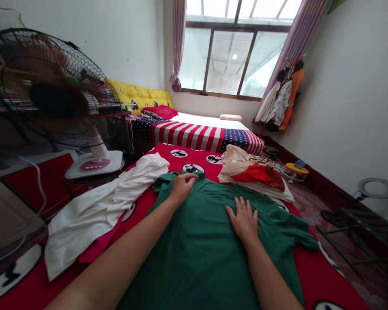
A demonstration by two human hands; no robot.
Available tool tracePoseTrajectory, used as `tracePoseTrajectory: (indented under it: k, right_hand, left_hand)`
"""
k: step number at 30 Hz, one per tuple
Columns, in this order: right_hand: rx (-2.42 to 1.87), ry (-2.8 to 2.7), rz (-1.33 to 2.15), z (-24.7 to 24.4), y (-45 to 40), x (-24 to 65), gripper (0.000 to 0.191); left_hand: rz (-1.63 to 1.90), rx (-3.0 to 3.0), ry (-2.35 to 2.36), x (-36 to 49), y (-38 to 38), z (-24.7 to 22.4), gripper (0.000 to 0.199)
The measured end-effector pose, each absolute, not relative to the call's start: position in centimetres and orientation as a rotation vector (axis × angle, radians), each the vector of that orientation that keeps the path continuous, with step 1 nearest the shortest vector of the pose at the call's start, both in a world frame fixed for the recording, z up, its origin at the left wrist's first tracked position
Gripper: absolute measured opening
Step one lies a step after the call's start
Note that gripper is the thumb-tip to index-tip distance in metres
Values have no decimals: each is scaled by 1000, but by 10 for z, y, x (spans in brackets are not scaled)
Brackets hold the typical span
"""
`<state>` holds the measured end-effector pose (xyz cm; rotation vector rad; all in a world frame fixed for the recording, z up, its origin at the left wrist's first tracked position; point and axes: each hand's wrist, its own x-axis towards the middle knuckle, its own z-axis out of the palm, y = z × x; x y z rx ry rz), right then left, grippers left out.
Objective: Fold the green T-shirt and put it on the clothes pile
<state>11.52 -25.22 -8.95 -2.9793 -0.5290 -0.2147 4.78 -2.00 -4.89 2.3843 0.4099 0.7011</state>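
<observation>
A green T-shirt (210,241) lies spread out on a red cloth with panda prints (161,150), its collar at the far side. At the collar, my left hand (183,187) has its fingers curled together over the fabric; whether they pinch it is hidden. My right hand (245,217) rests flat on the shirt's upper right part, fingers spread, holding nothing. White garments (106,206) lie to the left of the shirt, with a pink piece under them. Beyond its right shoulder sits a pile of beige and red clothes (252,170).
A large fan (53,99) stands at the left. Behind is a bed with a striped cover (194,134) below a window. Clothes hang (283,99) by the right wall. A stool (296,168) and a dark metal rack (368,232) stand on the right floor.
</observation>
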Motion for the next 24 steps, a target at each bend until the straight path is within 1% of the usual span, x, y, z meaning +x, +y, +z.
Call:
tracePoseTrajectory:
  k: [4, 7, 9, 11, 13, 16, 20, 24]
  right_hand:
    - [-2981, -530, -233, -92, -252, 116, 61]
    - [-2981, -527, -248, -93, -251, 116, 61]
    - [-2978, -524, -254, -92, -251, 116, 61]
    - [-2977, -526, -255, -92, -251, 116, 61]
    - [-2977, -526, -254, -91, -251, 115, 60]
    - [-2978, -519, -243, -90, -251, 114, 60]
    - [-2969, -523, -251, -90, -252, 114, 60]
    - [-2965, -520, -260, -91, -252, 114, 60]
  left_hand:
    - [795, 2496, 550, 55, 44, -37, 36]
    - [720, 2634, 548, 60, 72, -43, 33]
    - [628, 2729, 507, 63, 78, -51, 30]
    - [546, 2811, 478, 66, 78, -57, 32]
    - [493, 2883, 474, 66, 75, -58, 27]
    - [478, 2981, 502, 63, 73, -48, 19]
    - [509, 3075, 556, 61, 80, -28, 22]
    - [473, 3106, 566, 62, 88, -22, 24]
